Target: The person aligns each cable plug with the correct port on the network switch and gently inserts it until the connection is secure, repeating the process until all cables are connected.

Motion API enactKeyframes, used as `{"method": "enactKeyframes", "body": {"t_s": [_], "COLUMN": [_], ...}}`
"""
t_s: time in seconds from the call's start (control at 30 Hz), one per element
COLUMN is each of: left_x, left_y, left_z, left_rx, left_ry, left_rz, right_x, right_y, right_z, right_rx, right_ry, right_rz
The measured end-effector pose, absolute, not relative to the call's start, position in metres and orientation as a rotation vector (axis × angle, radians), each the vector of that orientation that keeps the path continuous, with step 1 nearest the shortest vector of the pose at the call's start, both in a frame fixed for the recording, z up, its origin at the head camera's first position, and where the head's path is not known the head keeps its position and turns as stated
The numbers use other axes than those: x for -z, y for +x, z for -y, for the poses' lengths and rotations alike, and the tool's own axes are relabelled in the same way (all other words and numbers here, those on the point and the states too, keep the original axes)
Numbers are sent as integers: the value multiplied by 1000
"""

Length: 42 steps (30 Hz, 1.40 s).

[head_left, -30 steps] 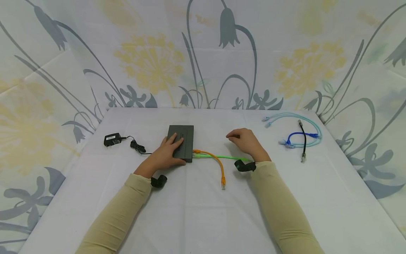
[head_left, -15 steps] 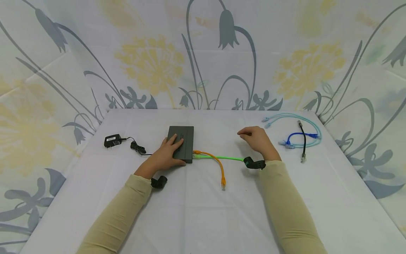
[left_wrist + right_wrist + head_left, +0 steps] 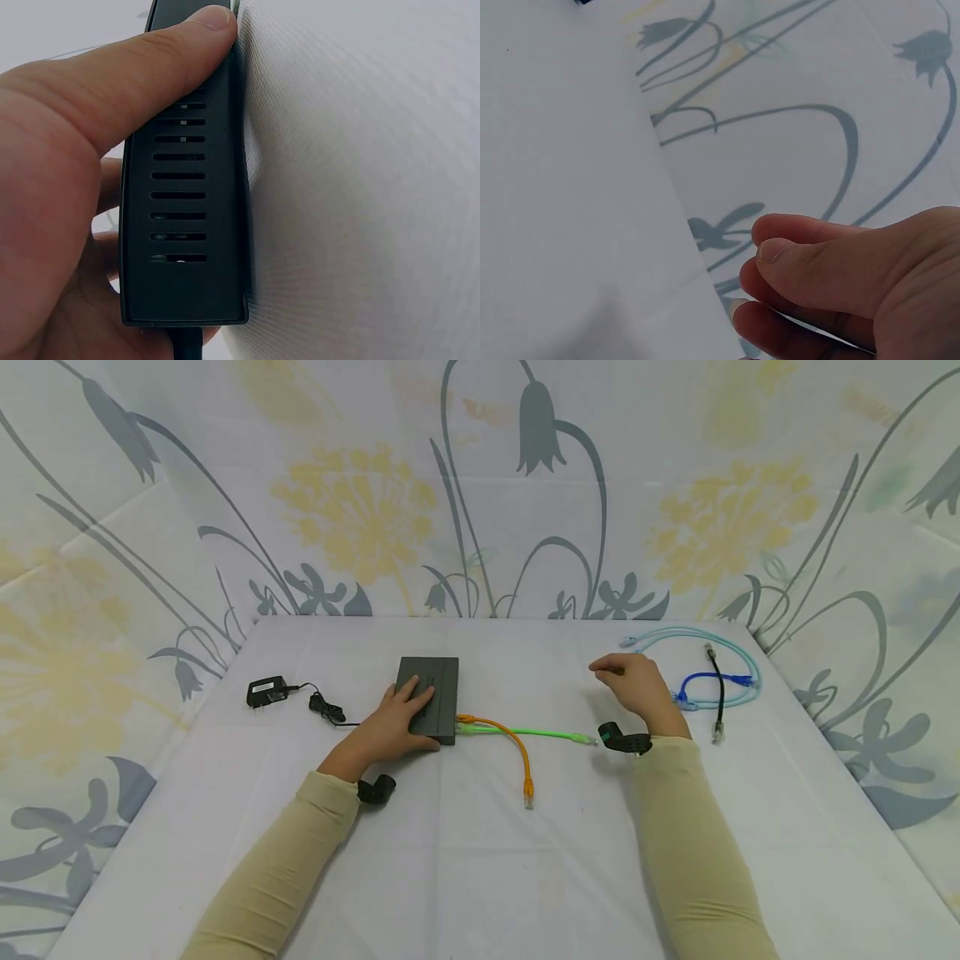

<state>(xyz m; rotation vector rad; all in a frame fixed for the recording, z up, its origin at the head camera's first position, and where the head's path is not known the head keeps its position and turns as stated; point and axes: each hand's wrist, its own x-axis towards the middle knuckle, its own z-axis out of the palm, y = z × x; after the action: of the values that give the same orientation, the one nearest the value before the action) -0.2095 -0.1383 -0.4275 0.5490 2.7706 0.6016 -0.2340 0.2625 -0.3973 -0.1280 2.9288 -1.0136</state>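
A dark grey network switch (image 3: 444,703) lies left of the middle of the table. My left hand (image 3: 392,723) holds it, fingers spread over its top and thumb against the near side. In the left wrist view, that thumb (image 3: 161,64) lies across the vented side (image 3: 180,195). Out of the switch's right side run an orange network cable (image 3: 519,747) and a green network cable (image 3: 540,733), their far plugs loose on the table. My right hand (image 3: 637,689) hovers right of the green plug, holding nothing, thumb and fingers loosely curled (image 3: 840,277).
Light-blue network cables (image 3: 752,660), a short blue cable (image 3: 701,675) and a short black cable (image 3: 722,693) lie together at the right. A black power adapter (image 3: 266,692) with a bundled cord (image 3: 326,708) sits at the left. Flowered cloth (image 3: 480,527) rises behind the white table (image 3: 480,860).
My right hand has moved steadily right, away from the green cable and towards the cables at the right, uncovering the green plug. The left hand and the switch have stayed put.
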Motion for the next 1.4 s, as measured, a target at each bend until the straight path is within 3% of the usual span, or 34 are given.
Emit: {"method": "enactKeyframes", "body": {"t_s": [1.4], "left_x": [423], "left_y": [-207], "left_z": [138], "left_rx": [-605], "left_ry": [554], "left_rz": [-2763], "right_x": [394], "right_y": [-212], "right_z": [-344], "right_rx": [919], "right_ry": [176], "right_rz": [-3002]}}
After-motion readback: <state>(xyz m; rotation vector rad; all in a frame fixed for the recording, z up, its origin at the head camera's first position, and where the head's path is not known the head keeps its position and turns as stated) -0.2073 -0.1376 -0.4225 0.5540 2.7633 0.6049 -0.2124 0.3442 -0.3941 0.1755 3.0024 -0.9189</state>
